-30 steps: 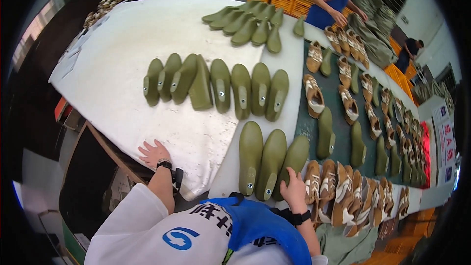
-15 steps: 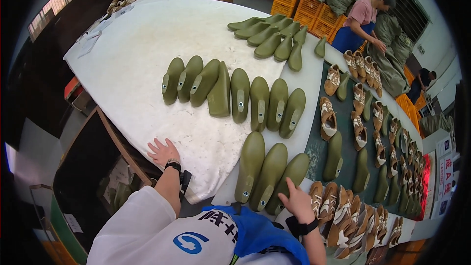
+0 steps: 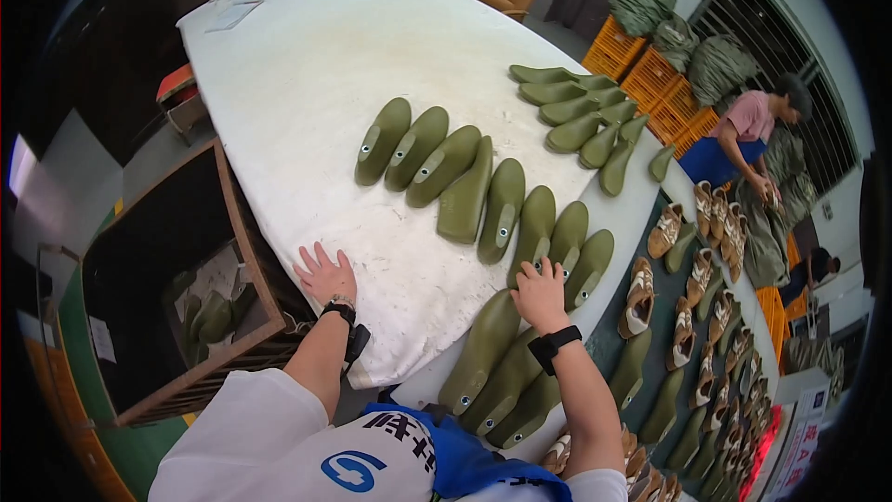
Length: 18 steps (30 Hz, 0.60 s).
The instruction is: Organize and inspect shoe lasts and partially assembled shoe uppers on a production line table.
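Eight green lasts (image 3: 505, 200) lie in a row on the white table (image 3: 321, 74), seemingly spaced for easy reach. The left hand (image 3: 327, 279), spread and empty, rests near-left, probably bracing; the right hand (image 3: 541, 296), fingers half-curled, overlaps the row's right part, grip unclear.

A: Left hand (image 3: 325, 279)?
B: Palm down on the white surface (image 3: 307, 84), fingers spread.
A: Right hand (image 3: 542, 296)?
B: Fingertips at the heels of the row of green lasts (image 3: 505, 209); contact unclear.
A: Nearer?
B: Three lasts (image 3: 480, 353), side by side.
A: Edges?
B: Sneakers (image 3: 638, 297) right, bin (image 3: 204, 370) left, person in pink (image 3: 743, 121) back right.
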Each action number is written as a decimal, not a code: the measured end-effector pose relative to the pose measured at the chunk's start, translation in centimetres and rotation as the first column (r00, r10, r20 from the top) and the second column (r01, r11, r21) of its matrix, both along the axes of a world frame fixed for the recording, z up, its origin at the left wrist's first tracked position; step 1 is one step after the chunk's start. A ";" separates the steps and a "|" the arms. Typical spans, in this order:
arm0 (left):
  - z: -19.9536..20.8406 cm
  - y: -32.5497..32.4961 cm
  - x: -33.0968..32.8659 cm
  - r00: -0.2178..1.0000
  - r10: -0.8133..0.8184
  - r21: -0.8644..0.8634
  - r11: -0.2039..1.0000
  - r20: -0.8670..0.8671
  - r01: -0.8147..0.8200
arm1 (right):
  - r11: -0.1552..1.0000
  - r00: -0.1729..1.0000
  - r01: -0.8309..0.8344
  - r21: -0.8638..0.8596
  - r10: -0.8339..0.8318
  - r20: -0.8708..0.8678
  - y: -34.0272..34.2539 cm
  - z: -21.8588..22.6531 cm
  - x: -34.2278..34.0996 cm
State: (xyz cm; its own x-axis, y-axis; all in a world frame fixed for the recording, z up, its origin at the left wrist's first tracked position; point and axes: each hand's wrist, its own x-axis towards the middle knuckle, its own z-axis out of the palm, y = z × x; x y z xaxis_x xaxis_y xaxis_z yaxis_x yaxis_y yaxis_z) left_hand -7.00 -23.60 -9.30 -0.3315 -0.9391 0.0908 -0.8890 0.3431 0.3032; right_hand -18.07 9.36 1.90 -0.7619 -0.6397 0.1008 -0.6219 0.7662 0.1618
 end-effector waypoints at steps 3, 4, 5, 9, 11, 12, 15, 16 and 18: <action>0.0 -0.4 0.3 1.000 0.013 -0.004 1.000 -0.020 -0.013 | 0.978 1.000 -0.003 0.209 -0.001 0.019 -2.5 0.7 -1.3; -0.4 -0.3 0.2 1.000 0.000 -0.025 1.000 -0.020 0.000 | 0.988 0.998 -0.035 0.149 0.042 -0.047 -3.7 1.1 -1.6; -0.7 -0.3 0.0 1.000 -0.012 -0.047 0.999 -0.020 0.011 | 0.991 0.998 -0.061 0.119 0.061 0.000 -5.1 1.7 -2.3; -0.6 0.1 -0.2 0.999 -0.009 -0.047 0.999 -0.034 0.007 | 0.987 0.987 -0.161 -0.021 0.161 -0.011 -10.6 0.4 -3.8; -0.7 0.1 -0.2 0.999 -0.025 -0.063 0.998 -0.038 0.022 | 0.959 0.954 -0.282 -0.041 0.275 -0.116 -12.6 -0.1 -4.0; -0.5 0.1 -0.2 0.999 -0.012 -0.062 0.998 -0.040 0.010 | 0.952 0.950 -0.302 -0.047 0.296 -0.094 -13.6 -0.3 -3.9; -0.3 0.3 -0.1 0.999 -0.015 -0.059 0.998 -0.052 0.012 | 0.937 0.938 -0.341 -0.073 0.333 -0.098 -15.3 -0.5 -3.2; -0.6 0.3 0.1 0.998 -0.012 -0.081 0.997 -0.055 0.008 | 0.944 0.946 -0.322 -0.068 0.324 0.021 -15.5 -0.4 -2.4; -0.9 0.2 0.4 0.998 -0.019 -0.104 0.995 -0.062 0.013 | 0.948 0.913 -0.316 -0.042 0.316 0.257 -14.4 -0.6 -0.9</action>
